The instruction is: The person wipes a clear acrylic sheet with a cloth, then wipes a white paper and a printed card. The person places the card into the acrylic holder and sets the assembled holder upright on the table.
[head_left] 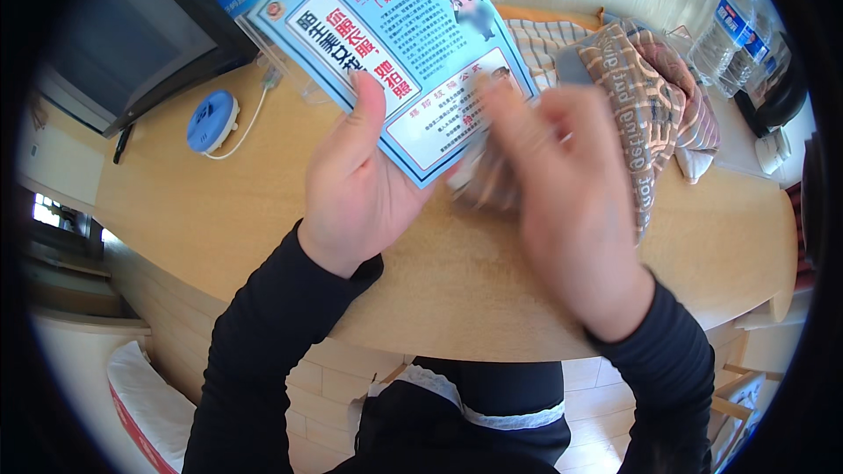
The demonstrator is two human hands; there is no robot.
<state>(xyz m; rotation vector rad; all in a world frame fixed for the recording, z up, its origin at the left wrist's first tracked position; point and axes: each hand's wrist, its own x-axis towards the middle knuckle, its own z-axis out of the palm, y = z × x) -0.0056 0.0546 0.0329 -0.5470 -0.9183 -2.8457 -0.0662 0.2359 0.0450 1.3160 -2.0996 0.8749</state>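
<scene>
My left hand (356,180) holds up a light-blue printed board (404,136) by its lower left edge, thumb on the front and fingers behind. The board has white text panels and a cartoon figure in uniform. My right hand (580,202) is at the board's lower right edge, smeared by motion, its fingers bent. Beneath it, a blurred brown part of a patterned cloth (487,180) appears bunched in its grip, though the fingertips are hard to make out. The rest of the brown cloth (645,96), with pale lettering and stripes, lies heaped on the table to the right.
A round-cornered wooden table (457,298) carries everything. At the left stand a dark screen (132,26) and a round blue device (212,121) with a white cable. Clear plastic bottles (729,39) stand at the far right beside a black object (777,105) and a white cup (773,152).
</scene>
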